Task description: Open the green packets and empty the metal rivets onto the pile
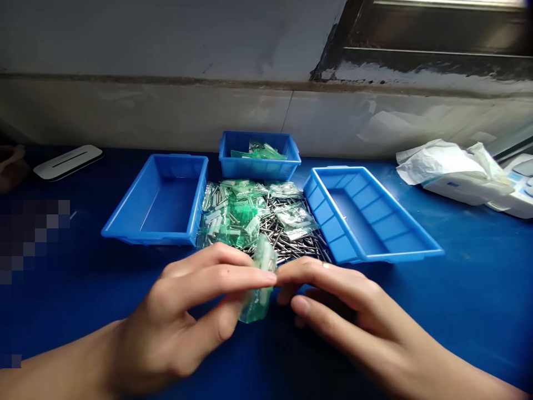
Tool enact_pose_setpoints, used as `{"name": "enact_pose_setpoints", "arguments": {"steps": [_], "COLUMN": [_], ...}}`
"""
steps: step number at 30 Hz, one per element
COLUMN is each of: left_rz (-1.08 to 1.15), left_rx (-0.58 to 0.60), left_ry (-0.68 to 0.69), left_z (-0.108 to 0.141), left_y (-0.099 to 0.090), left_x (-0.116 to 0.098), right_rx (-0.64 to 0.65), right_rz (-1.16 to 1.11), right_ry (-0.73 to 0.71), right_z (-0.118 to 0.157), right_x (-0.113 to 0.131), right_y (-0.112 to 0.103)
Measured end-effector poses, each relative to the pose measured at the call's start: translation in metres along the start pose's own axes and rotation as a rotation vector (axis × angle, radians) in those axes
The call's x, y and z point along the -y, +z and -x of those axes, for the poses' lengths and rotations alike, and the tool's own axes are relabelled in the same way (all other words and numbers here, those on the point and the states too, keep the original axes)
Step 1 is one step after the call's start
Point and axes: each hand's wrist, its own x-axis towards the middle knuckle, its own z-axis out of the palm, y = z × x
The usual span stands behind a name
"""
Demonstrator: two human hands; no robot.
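My left hand [191, 311] pinches a small green clear plastic packet [259, 303] that stands upright between thumb and fingers. Pale pieces show inside the packet. Close to its right side, my right hand [345, 311] has its thumb and index finger apart, the index fingertip by the left fingertips; nothing shows in its grip. Just beyond the hands lies a pile of dark metal pins [287, 244]. Several green packets [241, 214] cover the pile's left part, and a clear packet [295, 219] rests on its right part.
A blue bin [160, 239] stands left of the pile, another blue bin [375, 258] to the right. The back blue bin [258, 169] holds green packets. A white device [69, 162] lies far left; white crumpled paper [441, 161] covers equipment at the right.
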Motion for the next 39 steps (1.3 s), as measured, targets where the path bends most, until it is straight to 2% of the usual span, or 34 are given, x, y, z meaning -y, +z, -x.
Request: {"name": "enact_pose_setpoints", "arguments": {"steps": [5,8,11,14,17,20,26,31,36,39], "left_rz": [-0.115,-0.209,-0.221,-0.178,-0.063,-0.006,0.013,0.088,0.073,0.184], "left_rx": [0.087,0.110,0.022,-0.090,0.027,0.078,0.065,0.010,-0.072,-0.169], "left_ry": [0.216,0.281,0.165,-0.057,-0.164,-0.163,-0.131,-0.178,-0.134,-0.220], "left_z": [-0.001,0.003,0.008,0.010,0.008,0.003,0.000,0.003,0.000,-0.003], "left_y": [0.002,0.005,0.008,0.009,0.008,0.005,0.004,0.006,0.007,0.009], "left_x": [-0.002,-0.001,0.000,0.000,0.000,0.000,-0.002,0.001,-0.002,0.000], "right_rx": [0.101,0.059,-0.001,0.041,0.074,0.042,-0.128,-0.166,-0.152,-0.185], "right_rz": [-0.165,-0.128,-0.109,-0.194,-0.367,-0.403,0.010,0.061,0.069,0.085], "right_ry": [0.088,0.075,0.062,0.079,0.158,0.175,-0.029,-0.198,-0.201,-0.140], "right_z": [0.001,-0.004,-0.006,-0.005,-0.003,-0.005,-0.003,0.001,0.003,0.004], "right_x": [0.009,0.010,0.007,0.001,-0.003,-0.007,-0.010,-0.003,0.004,0.003], "right_y": [0.000,0.000,0.000,-0.002,-0.003,0.000,0.005,0.001,-0.003,-0.003]}}
